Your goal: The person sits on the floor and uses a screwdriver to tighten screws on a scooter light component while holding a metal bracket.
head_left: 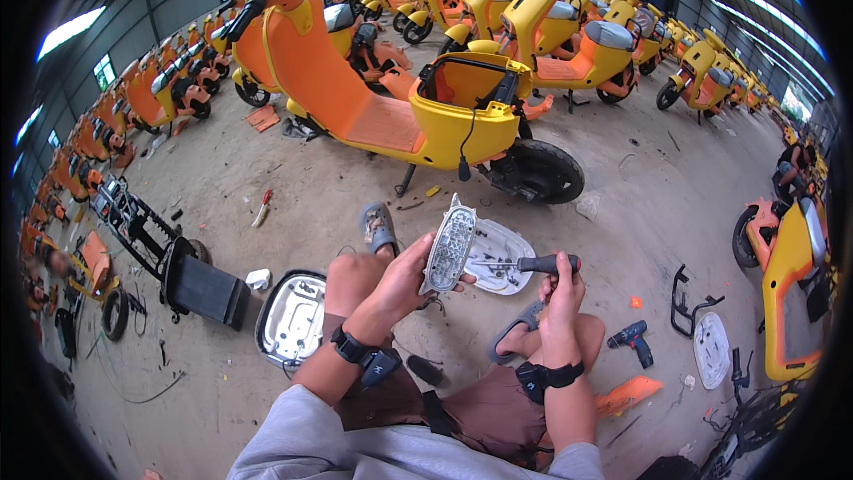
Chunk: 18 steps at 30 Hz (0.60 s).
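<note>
My left hand (404, 277) grips a scooter lamp (451, 249), an elongated clear-lensed unit with a pale housing and small mounting tabs, held upright over my lap. In my right hand (562, 292) is a screwdriver (537, 263) with a dark handle. Its metal shaft points left, and the tip lies close to the lamp's right edge; whether they touch I cannot tell. Behind the lamp, a white oval tray-like cover (508, 240) on the floor holds several small screws or parts. A seat shell with a white inside (293, 318) lies left of my knee.
A yellow and orange scooter (462, 124) without its seat stands ahead. A bare black frame (191, 276) lies left. On the floor are a red-handled screwdriver (262, 208), a cordless drill (632, 343), a black rack (689, 304) and a white panel (711, 351). Another person (793, 164) sits far right.
</note>
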{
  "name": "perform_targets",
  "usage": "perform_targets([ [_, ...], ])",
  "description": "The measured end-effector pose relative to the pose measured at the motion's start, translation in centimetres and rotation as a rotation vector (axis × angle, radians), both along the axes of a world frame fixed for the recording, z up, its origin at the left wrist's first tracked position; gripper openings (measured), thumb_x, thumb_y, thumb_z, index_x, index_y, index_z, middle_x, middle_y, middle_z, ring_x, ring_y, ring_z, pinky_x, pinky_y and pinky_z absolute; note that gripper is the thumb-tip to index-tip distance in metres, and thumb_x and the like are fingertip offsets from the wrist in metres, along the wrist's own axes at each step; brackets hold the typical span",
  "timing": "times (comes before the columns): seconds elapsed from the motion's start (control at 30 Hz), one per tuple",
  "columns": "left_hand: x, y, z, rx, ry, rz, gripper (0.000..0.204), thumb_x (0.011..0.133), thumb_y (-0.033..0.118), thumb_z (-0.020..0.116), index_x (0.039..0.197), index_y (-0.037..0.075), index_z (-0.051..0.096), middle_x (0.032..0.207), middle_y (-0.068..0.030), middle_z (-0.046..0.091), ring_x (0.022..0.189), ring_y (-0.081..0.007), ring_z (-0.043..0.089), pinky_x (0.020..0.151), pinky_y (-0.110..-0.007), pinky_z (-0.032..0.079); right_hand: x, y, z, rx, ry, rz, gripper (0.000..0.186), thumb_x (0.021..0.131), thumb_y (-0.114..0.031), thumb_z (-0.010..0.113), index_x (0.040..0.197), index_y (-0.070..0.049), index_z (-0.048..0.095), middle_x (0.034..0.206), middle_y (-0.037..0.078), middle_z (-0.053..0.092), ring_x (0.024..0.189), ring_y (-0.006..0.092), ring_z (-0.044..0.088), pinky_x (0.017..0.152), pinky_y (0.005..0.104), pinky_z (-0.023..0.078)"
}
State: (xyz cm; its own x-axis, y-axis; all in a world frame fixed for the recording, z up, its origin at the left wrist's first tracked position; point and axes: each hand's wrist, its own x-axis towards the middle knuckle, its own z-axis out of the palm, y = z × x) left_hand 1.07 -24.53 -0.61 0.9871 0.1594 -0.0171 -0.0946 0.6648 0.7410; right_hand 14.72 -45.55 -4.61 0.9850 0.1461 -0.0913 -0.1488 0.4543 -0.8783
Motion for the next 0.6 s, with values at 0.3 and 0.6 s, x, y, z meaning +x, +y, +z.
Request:
perform_targets([
  [0.3, 6.2, 4.7, 2.4, 0.489, 0.137, -0.213, 0.047, 0.107, 0.034, 0.036, 0.133, -0.003, 0.047, 0.108, -0.0160, 0.068, 0.074, -0.0267, 0.072, 0.055, -0.031, 0.057, 1.2, 1.0, -0.5, -0.195, -0.117, 0.099, 0.028, 0.094, -0.026, 0.066, 0.102, 0.001, 0.065, 0.083, 0.004, 0.064, 0.077, 0.0123, 0.060, 0.073, 0.0288, 0.049],
  [0.6, 11.2, 10.0, -1.3, 0.503, 0.210, -0.396, 0.051, 0.105, 0.043, 0.042, 0.125, -0.002, 0.053, 0.096, -0.0153, 0.070, 0.069, -0.0257, 0.073, 0.047, -0.029, 0.054, 8.4, 9.2, 2.3, -0.046, 0.436, 0.584, 0.034, 0.089, -0.039, 0.070, 0.099, -0.009, 0.058, 0.067, -0.002, 0.051, 0.048, 0.0091, 0.043, 0.050, 0.0271, 0.037],
])
